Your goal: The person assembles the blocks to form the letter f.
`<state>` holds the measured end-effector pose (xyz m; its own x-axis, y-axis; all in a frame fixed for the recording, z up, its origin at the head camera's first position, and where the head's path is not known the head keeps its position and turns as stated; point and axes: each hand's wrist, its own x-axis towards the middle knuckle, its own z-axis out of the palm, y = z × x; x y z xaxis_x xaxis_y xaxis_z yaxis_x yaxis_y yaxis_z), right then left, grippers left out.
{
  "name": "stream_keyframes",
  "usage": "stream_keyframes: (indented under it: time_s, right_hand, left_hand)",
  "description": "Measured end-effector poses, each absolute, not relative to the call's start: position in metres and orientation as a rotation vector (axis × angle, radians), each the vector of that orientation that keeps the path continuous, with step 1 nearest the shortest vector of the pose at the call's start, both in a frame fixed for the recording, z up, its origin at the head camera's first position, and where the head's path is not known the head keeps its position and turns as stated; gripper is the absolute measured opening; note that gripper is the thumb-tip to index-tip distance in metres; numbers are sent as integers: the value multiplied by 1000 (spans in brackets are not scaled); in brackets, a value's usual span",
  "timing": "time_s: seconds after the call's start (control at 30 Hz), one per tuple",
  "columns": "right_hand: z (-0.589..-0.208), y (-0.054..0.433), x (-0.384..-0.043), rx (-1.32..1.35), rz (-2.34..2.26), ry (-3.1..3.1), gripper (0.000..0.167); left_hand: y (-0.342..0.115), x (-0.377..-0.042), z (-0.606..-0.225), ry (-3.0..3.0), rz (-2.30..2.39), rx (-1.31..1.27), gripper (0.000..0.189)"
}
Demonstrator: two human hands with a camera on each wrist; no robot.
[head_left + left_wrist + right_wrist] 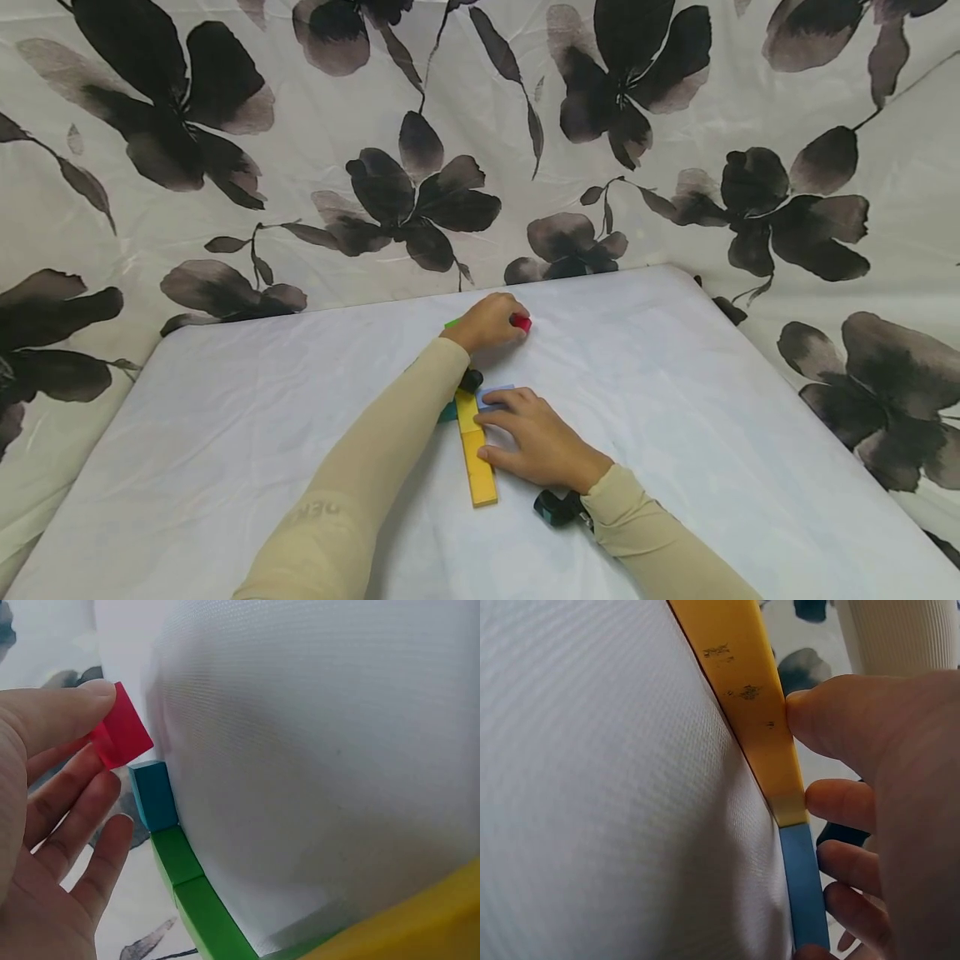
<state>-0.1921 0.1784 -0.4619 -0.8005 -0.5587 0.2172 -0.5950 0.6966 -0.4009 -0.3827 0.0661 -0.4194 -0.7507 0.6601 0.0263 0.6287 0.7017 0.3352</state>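
My left hand [491, 322] pinches a red block [124, 731] between thumb and fingers at the far side of the table. Just past the red block in the left wrist view stands a blue block [154, 796], joined end to end with green blocks [214, 919]. Nearer the person, my right hand [543, 442] touches the sides of a row of yellow blocks [477, 467] and a light blue block [491, 397] with its fingertips. In the right wrist view the thumb and index finger rest against the yellow block, with other fingers along the blue one [804, 881].
A dark green block [448, 412] shows left of the yellow row, partly behind the left forearm. White cloth covers the table [225, 433]. Behind it hangs a flower-patterned sheet [465, 100]. A small black device [553, 508] sits by the right wrist.
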Motion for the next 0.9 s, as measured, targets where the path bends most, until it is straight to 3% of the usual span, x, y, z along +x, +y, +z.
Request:
stream_keyframes:
  time_s: [0.9]
  right_hand:
    - [-460,179,-190,969,693,-2789,39]
  left_hand:
    - [71,-383,-424,2836,342,1108,31]
